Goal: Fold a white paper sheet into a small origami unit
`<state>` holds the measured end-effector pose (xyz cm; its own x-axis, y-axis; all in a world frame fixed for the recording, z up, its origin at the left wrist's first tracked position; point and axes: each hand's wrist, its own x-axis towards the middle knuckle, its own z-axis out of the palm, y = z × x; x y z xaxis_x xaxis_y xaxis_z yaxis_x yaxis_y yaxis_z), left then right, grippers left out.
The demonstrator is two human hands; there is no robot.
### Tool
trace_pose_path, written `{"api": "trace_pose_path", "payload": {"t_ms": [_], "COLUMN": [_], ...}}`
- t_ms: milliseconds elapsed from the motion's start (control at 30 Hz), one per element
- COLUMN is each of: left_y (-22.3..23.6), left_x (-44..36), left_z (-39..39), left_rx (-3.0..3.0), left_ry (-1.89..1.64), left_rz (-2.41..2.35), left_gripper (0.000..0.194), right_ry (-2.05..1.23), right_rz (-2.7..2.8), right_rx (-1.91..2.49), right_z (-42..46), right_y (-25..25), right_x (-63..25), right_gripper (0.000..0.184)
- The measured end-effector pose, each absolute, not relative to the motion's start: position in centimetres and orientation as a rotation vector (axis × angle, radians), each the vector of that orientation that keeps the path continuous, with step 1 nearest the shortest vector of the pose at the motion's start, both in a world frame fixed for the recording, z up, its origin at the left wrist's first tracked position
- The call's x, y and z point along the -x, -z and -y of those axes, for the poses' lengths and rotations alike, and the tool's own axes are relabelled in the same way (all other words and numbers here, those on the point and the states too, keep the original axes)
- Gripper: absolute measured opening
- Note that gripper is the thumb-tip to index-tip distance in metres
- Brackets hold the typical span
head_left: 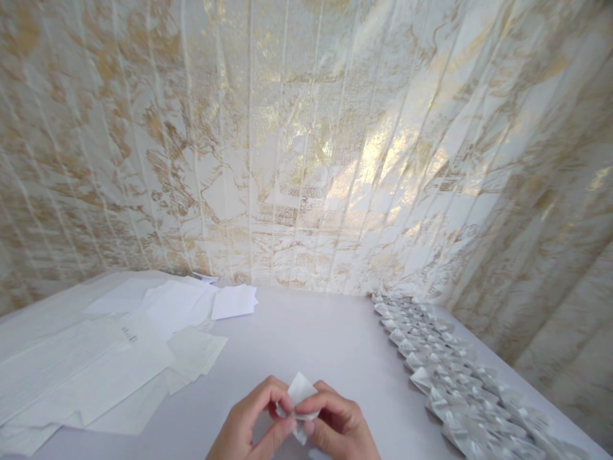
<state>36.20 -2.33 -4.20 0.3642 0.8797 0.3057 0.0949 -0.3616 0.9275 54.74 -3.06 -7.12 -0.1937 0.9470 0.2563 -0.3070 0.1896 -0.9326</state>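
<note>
At bottom center, the left hand point(253, 418) and right hand point(343, 421), both closed, pinch one folded paper point(301, 388), with loose sheets point(100, 367) lower left and folded pieces point(462, 386) lower right.

At the near side, midway across the tabletop point(316, 338), a small paper piece point(301, 388) sits between the left hand point(261, 418) and the right hand point(338, 425). Loose sheets point(182, 303) overlap on the tabletop's left side, reaching toward the back. Down the right side, folded pieces point(431, 367) lie packed in rows from front to back. Behind everything hangs a curtain point(287, 160), seemingly touching the tabletop's far edge.
</note>
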Motion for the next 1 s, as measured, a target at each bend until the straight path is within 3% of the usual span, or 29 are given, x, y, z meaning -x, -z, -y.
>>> {"api": "trace_pose_path", "payload": {"t_ms": [167,500,567,700,867,1000], "left_y": [4.2,3.8,3.8,4.2,3.9,3.1], "left_x": [-36.1,-36.5,-36.4,-36.2,-36.3,-36.5], "left_z": [2.3,2.6,2.4,2.3,2.4,2.5], "left_rx": [-1.732,-1.787,-1.826,-1.992,-2.291,-2.433], "left_ry": [-1.024,-1.03,-1.006,-0.971,-0.693,-0.506], "left_rz": [-0.88,-0.922,-0.926,-1.029,-1.194,-1.26], "left_gripper": [0.025,0.024,0.025,0.012,0.023,0.015], "right_ry": [-1.262,-1.157,-1.018,-0.598,-0.383,-0.353], "right_rz": [1.261,1.338,1.49,1.896,2.187,2.292], "right_rx": [0.733,1.023,1.035,1.111,1.189,1.207], "right_z": [2.7,3.1,3.0,3.1,3.3,3.3], "right_y": [7.7,7.7,7.1,5.2,4.3,4.1], "right_x": [-55.2,-55.3,-55.7,-56.5,-56.3,-56.1], "right_gripper": [0.024,0.054,0.046,0.007,0.03,0.023]}}
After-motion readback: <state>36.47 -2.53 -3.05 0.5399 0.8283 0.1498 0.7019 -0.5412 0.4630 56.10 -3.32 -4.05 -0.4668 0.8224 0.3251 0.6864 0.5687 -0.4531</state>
